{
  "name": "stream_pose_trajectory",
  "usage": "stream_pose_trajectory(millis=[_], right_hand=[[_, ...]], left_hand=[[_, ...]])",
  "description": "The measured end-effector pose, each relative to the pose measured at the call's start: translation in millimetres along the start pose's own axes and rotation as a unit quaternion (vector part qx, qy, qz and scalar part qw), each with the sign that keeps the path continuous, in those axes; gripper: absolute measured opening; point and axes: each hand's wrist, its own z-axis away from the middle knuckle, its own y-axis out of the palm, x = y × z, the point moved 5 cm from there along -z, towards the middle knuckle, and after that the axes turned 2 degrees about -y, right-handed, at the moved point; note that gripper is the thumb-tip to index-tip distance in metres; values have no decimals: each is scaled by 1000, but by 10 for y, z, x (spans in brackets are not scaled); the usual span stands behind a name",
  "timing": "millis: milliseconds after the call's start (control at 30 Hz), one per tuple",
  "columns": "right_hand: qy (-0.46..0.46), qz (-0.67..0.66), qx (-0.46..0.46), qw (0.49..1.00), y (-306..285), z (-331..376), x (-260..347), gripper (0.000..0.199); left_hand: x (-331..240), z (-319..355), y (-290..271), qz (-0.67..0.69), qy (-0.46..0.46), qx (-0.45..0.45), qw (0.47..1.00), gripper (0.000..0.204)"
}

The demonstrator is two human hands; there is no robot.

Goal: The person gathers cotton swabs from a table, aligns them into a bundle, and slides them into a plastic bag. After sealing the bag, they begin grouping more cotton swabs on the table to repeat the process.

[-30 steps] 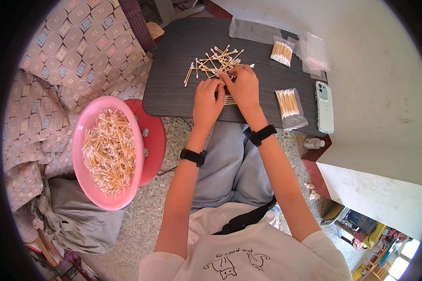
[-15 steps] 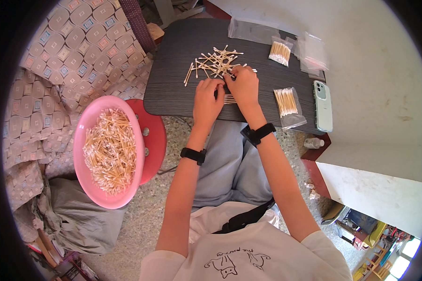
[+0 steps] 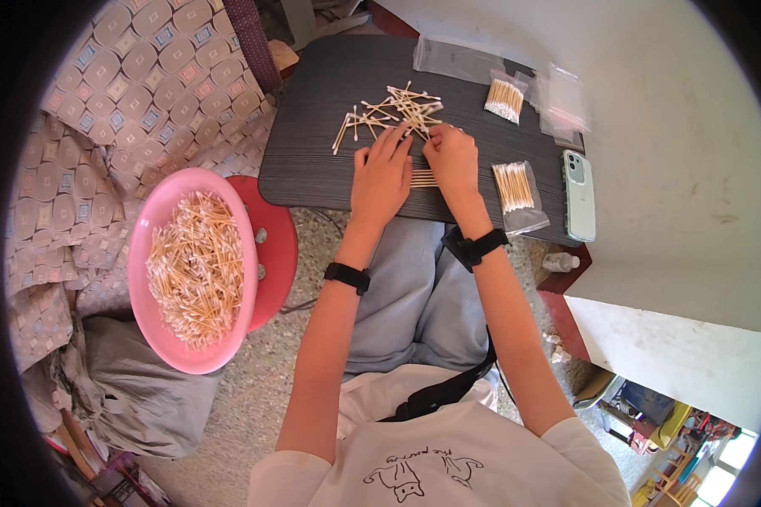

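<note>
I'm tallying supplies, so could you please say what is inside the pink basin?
The pink basin holds a heap of loose cotton swabs; whatever lies beneath them is hidden.

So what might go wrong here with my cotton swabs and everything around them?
The left hand, at the loose cotton swabs, might scatter them. The pink basin overhangs the red stool, so a bump might tip it. The smartphone lies by the table's right edge and might get knocked off.

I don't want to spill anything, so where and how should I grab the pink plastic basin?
Probably by the rim of the pink plastic basin, two-handed on opposite sides, approaching from its right, nearest your body. Its lip looks bare all round, while loose white-tipped, tan-stick cotton swabs cover its middle.
</note>
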Motion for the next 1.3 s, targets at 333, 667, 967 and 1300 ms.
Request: stream_pose_trajectory(millis=[333,667,967,1300], right_hand=[[-28,47,72,996,-352,169,-194,15],[-159,-97,126,974,-340,170,-63,12],[-150,-52,33,987,-294,187,-13,16],[-56,19,-28,998,-173,69,-236,17]], left_hand=[[15,-11,-2,1,-25,-27,999,40],[44,-21,1,15,-43,-31,998,40],[36,3,-60,36,-56,-35,997,41],[-41,10,-65,27,28,-10,999,28]])
